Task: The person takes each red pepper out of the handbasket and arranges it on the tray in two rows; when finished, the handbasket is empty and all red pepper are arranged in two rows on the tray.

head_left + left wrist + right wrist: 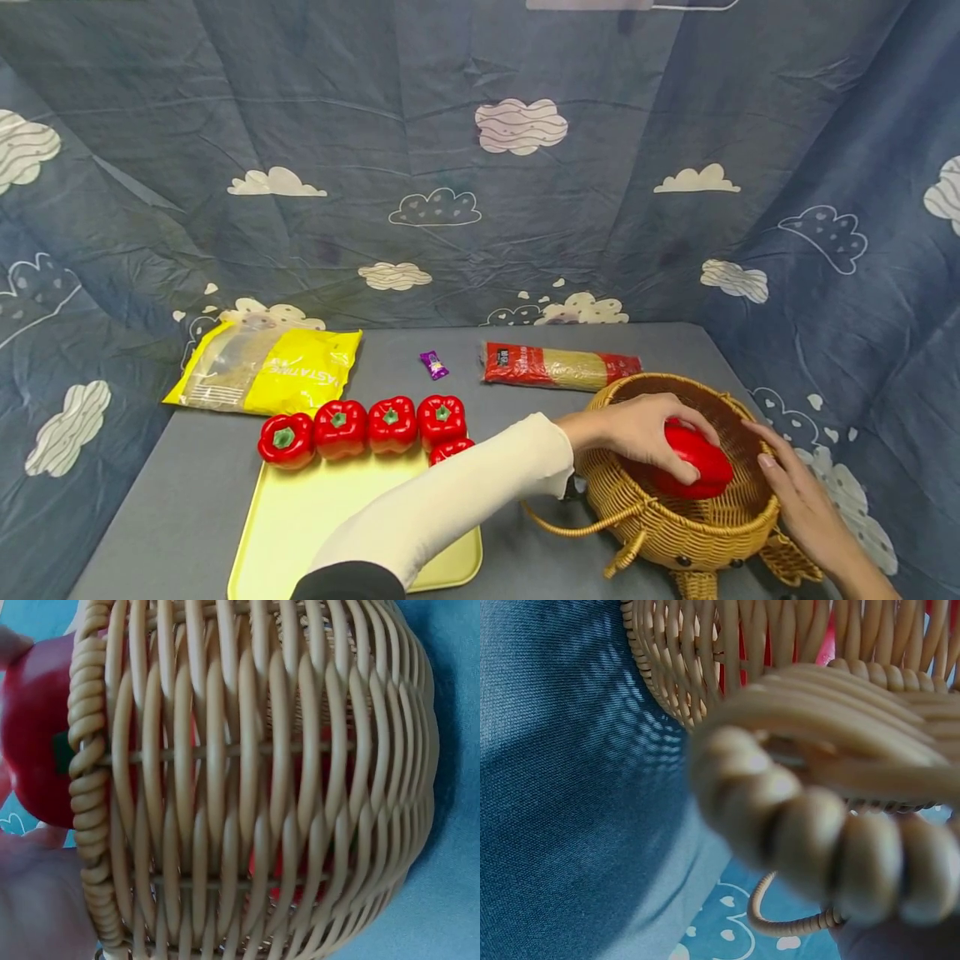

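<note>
My left hand (648, 429) reaches into the wicker basket (645, 517) and grips a red bell pepper (693, 467), fingers over its top and thumb along its near side. In the left wrist view the pepper (37, 727) shows beside the twisted rim, with more red visible through the weave lower in the basket. On the basket's right rim, my right hand (806, 500) rests with its fingers extended. The right wrist view is mostly filled by a blurred wicker loop (817, 832) close to the camera.
Several red peppers (341, 429) line the back of a yellow tray (300, 525), one partly behind the left sleeve. Behind them lie a yellow bag (300, 367), a purple wrapped candy (433, 364) and a red noodle packet (558, 367). A wicker handle (577, 529) juts left from the basket.
</note>
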Demonstrator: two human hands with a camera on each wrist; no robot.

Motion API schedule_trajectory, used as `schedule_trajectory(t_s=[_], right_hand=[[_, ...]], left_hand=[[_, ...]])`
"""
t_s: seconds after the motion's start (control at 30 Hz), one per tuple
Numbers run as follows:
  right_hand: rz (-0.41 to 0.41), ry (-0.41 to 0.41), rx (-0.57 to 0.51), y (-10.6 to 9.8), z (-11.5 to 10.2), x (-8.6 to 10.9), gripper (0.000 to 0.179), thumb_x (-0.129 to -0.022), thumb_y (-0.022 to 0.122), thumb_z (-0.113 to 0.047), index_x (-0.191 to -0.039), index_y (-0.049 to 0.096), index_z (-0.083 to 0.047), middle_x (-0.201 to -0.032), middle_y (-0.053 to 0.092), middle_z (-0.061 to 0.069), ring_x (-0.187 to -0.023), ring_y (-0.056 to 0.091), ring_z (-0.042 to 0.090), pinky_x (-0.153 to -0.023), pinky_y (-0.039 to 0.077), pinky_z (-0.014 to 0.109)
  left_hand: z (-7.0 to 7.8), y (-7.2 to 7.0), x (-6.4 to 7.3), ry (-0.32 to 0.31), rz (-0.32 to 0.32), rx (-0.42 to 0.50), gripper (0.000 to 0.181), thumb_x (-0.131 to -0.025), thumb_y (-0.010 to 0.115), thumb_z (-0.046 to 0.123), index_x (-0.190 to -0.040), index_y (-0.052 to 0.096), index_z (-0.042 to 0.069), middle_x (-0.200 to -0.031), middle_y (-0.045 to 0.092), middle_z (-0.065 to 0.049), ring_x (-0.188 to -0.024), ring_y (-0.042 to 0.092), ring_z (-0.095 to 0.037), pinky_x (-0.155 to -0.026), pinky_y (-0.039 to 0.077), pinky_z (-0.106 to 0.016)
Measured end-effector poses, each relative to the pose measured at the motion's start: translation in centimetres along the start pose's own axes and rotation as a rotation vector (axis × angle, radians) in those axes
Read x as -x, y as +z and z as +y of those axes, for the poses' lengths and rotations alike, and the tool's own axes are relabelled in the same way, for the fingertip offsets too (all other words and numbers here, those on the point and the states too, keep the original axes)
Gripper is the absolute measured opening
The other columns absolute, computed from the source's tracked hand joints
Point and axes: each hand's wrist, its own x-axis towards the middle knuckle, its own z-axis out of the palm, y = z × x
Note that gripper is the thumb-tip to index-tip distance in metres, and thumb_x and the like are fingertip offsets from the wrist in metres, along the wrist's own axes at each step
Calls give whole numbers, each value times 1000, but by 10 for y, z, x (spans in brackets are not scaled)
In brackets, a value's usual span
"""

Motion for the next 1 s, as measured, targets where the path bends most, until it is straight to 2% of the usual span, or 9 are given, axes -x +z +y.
schedule_trajectory(t_s=[0.13,0.23,0.37,0.5,0.63,0.73,0.87,1.0], right_hand=[[-12,27,11,-1,-2,0,50,-111,32,-20,-159,23,-15,-144,24,-32,-121,26,-23,-87,30,-2],[-10,32,9,0,-2,0,49,-111,32,-19,-159,23,-15,-144,24,-32,-121,26,-23,-87,29,-2],[-1,20,2,1,0,0,49,-111,32,-17,-159,24,-13,-143,24,-34,-123,26,-23,-90,26,-3],[-4,24,6,1,0,0,49,-111,32,-18,-159,23,-13,-142,23,-35,-122,25,-23,-90,26,-3],[-13,38,11,0,-1,1,50,-111,31,-20,-160,22,-16,-148,24,-28,-121,25,-24,-90,26,-3],[-17,49,17,0,-3,1,50,-111,31,-22,-160,22,-17,-151,24,-24,-121,24,-24,-89,26,-3],[-17,43,12,1,-4,0,50,-111,31,-22,-160,22,-18,-146,23,-31,-121,24,-24,-89,25,-3],[-5,13,-5,1,-2,0,49,-111,30,-18,-159,23,-15,-144,23,-34,-123,25,-23,-91,24,-3]], left_hand=[[0,-1,3,-7,25,94,48,-81,81,26,-127,67,27,-107,60,19,-91,56,4,-78,48,-10],[0,-1,5,-21,18,133,47,-81,81,25,-126,68,29,-103,60,21,-90,57,4,-77,49,-11],[-2,0,8,11,3,181,48,-81,82,22,-127,68,27,-104,62,19,-91,58,3,-78,51,-13],[-4,-1,13,55,19,272,50,-80,82,16,-128,68,22,-108,63,16,-94,58,0,-80,53,-15],[-4,-4,21,83,44,353,50,-81,80,12,-129,68,18,-111,63,15,-95,58,0,-81,54,-18],[-3,-7,27,96,81,361,51,-81,81,13,-129,68,19,-111,63,15,-94,59,0,-80,55,-18],[-2,-12,36,125,134,336,51,-81,81,15,-129,68,20,-112,64,15,-94,60,0,-79,56,-18],[-3,-16,44,189,155,338,52,-82,78,13,-132,65,16,-122,65,10,-97,59,1,-80,57,-19]])
